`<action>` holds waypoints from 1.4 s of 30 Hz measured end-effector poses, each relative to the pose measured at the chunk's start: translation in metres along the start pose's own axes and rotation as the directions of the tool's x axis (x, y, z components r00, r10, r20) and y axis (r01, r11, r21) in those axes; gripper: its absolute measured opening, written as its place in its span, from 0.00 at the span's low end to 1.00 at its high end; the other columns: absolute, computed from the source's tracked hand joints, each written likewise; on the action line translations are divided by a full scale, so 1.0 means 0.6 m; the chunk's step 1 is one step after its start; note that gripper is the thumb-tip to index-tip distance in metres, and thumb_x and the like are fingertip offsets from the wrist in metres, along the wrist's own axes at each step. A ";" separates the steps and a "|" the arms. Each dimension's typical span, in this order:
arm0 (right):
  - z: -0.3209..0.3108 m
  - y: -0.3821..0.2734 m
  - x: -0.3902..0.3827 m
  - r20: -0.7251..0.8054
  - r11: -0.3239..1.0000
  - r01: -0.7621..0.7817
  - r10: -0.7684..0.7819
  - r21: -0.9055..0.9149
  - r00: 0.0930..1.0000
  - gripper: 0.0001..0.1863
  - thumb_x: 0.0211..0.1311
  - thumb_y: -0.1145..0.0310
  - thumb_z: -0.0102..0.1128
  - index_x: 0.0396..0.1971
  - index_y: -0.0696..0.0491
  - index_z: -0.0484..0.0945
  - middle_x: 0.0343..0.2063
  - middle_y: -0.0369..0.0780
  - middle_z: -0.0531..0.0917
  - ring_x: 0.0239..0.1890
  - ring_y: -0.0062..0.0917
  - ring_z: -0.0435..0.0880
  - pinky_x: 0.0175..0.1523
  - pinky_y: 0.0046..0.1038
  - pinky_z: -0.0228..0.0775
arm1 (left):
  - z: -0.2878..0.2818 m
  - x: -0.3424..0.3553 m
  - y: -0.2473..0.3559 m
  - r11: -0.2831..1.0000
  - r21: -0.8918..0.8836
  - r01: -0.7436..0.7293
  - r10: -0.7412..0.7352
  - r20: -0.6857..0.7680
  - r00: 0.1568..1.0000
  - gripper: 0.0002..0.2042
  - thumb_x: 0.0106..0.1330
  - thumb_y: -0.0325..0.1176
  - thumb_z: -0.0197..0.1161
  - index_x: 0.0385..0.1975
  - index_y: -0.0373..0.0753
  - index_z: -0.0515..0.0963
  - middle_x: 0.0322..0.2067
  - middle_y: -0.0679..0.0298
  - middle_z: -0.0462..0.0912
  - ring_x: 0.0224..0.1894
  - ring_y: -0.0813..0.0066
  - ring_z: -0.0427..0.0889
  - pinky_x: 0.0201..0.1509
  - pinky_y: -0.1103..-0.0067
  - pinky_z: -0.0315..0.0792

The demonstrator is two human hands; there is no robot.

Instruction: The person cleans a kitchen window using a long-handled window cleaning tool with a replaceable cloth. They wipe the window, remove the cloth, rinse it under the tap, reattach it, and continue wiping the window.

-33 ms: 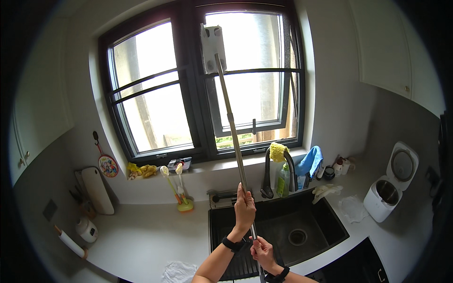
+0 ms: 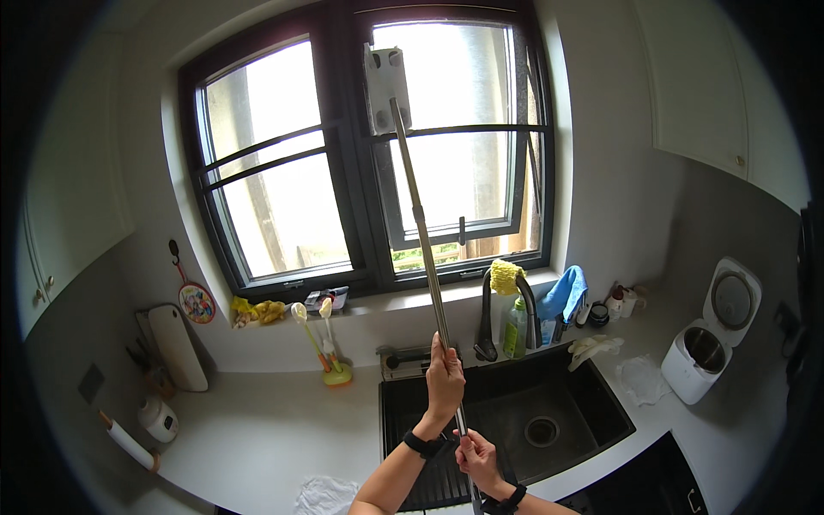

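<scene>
— Where does the pole (image 2: 421, 223) lie from the hands?

— I see it running from them toward 12 o'clock, tilted slightly to 11. Its pad (image 2: 386, 88) rests against the upper pane of the window (image 2: 283, 189), well apart from both hands.

— Grip?

— Left hand (image 2: 445, 378) clamped on the pole higher up, nearer the pad. Right hand (image 2: 477, 459) clamped lower, near the butt end, over the sink (image 2: 515, 412).

— Long axis?

— Near vertical in view, 6 to 12.

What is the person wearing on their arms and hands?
Both forearms are bare, with no sleeves showing and no gloves. The left hand has a black band round its wrist. The right hand has a black band round its wrist too. No rings can be made out.
</scene>
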State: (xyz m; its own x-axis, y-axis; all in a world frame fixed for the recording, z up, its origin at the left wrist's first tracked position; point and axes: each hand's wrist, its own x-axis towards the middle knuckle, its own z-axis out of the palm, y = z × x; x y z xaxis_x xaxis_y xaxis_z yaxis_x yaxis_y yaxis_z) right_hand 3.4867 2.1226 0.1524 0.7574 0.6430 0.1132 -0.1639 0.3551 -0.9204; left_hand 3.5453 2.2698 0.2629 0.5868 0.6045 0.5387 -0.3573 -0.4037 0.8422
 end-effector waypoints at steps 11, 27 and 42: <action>0.029 -0.073 0.063 0.037 0.990 0.103 -0.100 -0.094 0.994 0.19 0.74 0.55 0.52 0.52 0.54 0.77 0.16 0.29 0.72 0.16 0.08 0.66 0.20 0.14 0.55 | -0.012 0.086 0.054 0.988 -0.157 -0.013 0.027 0.087 0.996 0.25 0.78 0.30 0.47 0.72 0.42 0.53 0.23 0.71 0.70 0.19 0.88 0.69 0.19 0.85 0.69; 0.017 0.035 0.014 -0.119 0.975 0.016 -0.044 -0.221 0.992 0.16 0.74 0.57 0.54 0.48 0.55 0.77 0.16 0.28 0.71 0.18 0.09 0.66 0.22 0.15 0.55 | -0.018 -0.004 -0.030 0.969 -0.192 0.158 -0.140 0.106 0.984 0.23 0.79 0.34 0.46 0.71 0.42 0.54 0.23 0.72 0.66 0.20 0.88 0.68 0.19 0.88 0.70; 0.038 -0.044 0.026 -0.116 0.976 0.128 -0.149 -0.177 0.982 0.20 0.73 0.55 0.55 0.50 0.57 0.77 0.16 0.28 0.71 0.18 0.08 0.66 0.22 0.13 0.54 | 0.000 0.049 0.031 0.962 -0.270 0.038 -0.014 0.092 0.996 0.26 0.76 0.26 0.46 0.72 0.40 0.52 0.29 0.71 0.73 0.21 0.87 0.70 0.20 0.86 0.70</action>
State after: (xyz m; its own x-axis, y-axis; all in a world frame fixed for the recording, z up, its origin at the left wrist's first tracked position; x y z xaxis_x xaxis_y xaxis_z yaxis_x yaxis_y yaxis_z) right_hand 3.4884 2.1384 0.1870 0.8415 0.4997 0.2053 0.0483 0.3088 -0.9499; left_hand 3.5558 2.2800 0.2946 0.6562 0.5443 0.5226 -0.5172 -0.1799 0.8367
